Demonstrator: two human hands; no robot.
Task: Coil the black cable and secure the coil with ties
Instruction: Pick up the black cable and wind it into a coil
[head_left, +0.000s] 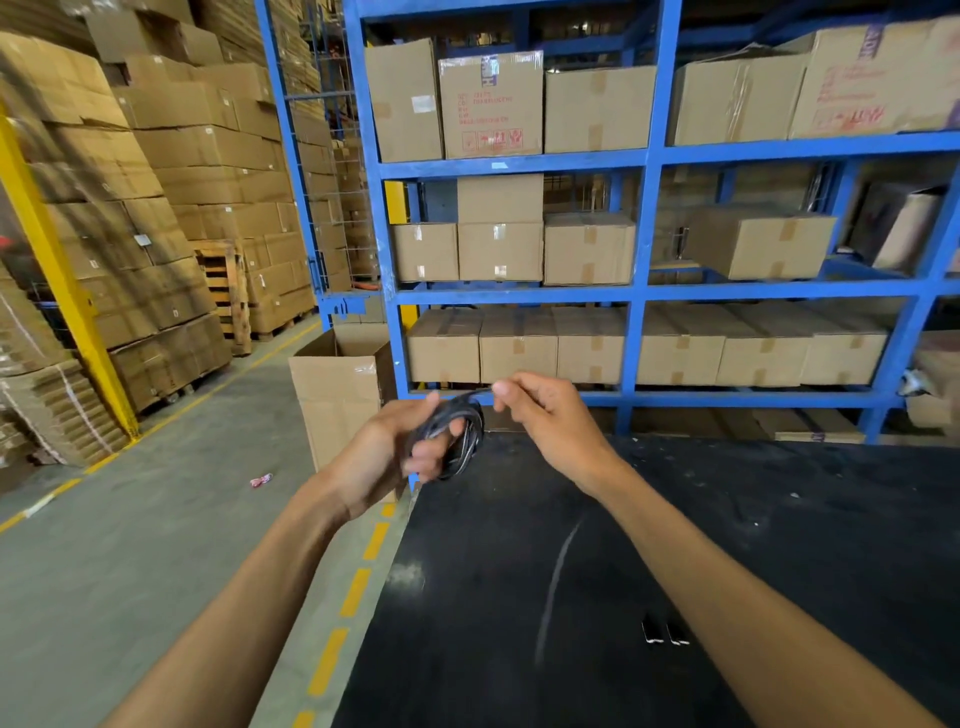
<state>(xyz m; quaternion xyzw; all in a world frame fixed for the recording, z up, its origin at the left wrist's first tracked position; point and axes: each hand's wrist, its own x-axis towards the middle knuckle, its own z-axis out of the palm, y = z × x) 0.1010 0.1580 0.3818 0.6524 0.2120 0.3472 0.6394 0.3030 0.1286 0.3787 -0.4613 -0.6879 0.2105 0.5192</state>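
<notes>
The black cable (464, 434) is wound into a small coil held in the air over the far left corner of the black table (675, 545). My left hand (387, 449) grips the coil, fingers through its middle and thumb on top. My right hand (545, 415) is just to the right of the coil, its fingertips pinched on a thin strand that runs from the top of the coil. I cannot tell whether that strand is the cable's end or a tie. Two small dark pieces (665, 634) lie on the table near my right forearm.
An open cardboard box (337, 395) stands on the floor beyond the table's left corner. Blue shelving (644, 291) full of cartons rises right behind the table. Stacked cartons on pallets (171, 234) line the left side of a grey aisle with yellow floor markings (358, 587).
</notes>
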